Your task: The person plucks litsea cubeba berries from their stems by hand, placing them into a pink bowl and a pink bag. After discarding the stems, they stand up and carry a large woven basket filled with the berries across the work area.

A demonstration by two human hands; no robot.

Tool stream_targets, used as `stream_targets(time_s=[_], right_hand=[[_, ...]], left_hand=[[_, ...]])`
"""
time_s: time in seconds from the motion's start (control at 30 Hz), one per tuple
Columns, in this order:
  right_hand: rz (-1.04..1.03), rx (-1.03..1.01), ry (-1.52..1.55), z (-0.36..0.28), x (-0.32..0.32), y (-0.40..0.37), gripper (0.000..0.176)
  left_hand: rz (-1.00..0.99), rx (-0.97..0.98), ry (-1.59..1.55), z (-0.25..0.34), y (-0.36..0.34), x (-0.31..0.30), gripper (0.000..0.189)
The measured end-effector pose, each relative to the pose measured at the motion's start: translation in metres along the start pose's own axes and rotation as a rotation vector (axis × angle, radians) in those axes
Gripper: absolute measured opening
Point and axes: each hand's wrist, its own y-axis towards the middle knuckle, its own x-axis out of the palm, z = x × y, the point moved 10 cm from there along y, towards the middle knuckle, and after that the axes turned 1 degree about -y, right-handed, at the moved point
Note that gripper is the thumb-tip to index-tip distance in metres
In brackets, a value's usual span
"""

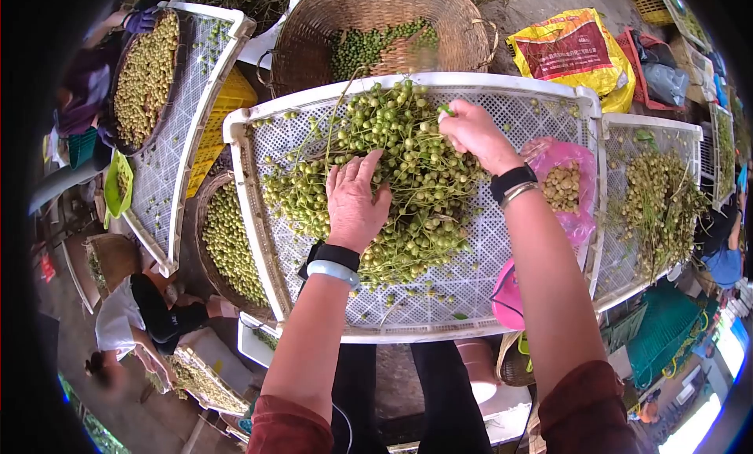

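A heap of small round green fruits on thin stems (423,218) lies on a white mesh tray (502,285) in front of me. My left hand (359,199) rests on the left part of the heap, palm down with its fingers spread. Over the upper right of the heap, my right hand (474,136) is closed. A small bright green end (446,110) sticks out by its thumb and forefinger; the rest is hidden in the fist. To the right of that hand, a pink plastic bag (576,211) holds loose yellowish fruits.
A wicker basket (306,30) with loose green fruits stands beyond the tray. Another fruit-filled basket (235,242) is at the left. A yellow sack (580,58) lies at the upper right. A second mesh tray (612,273) adjoins mine. Other people are at the left and right edges.
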Motion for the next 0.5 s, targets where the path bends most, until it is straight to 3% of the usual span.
stream_targets(time_s=[0.03,0.13,0.2,0.27,0.33,0.4,0.5], right_hand=[[0.027,-0.024,0.121,-0.001,-0.004,-0.003,0.006],[0.051,-0.112,0.452,-0.01,-0.023,-0.011,0.007],[-0.055,-0.173,0.631,-0.022,-0.025,-0.021,0.01],[-0.113,-0.196,0.689,-0.04,-0.016,-0.034,0.01],[-0.151,-0.225,0.674,-0.062,-0.002,-0.045,0.009],[-0.184,-0.231,0.54,-0.072,0.022,-0.044,0.013],[-0.136,-0.248,0.233,-0.079,0.062,-0.023,0.016]], left_hand=[[-0.009,-0.007,0.002,-0.002,0.004,-0.002,0.048],[0.058,-0.308,-0.911,-0.042,0.016,-0.014,0.043],[0.285,-0.168,-0.376,-0.068,0.048,-0.067,0.044],[0.343,-0.212,-0.372,-0.096,0.077,-0.066,0.051],[0.107,-0.33,-0.559,-0.113,0.104,-0.023,0.058],[-0.35,-0.359,-0.46,-0.106,0.112,0.017,0.06],[-0.403,-0.391,-0.642,-0.109,0.107,0.028,0.047]])
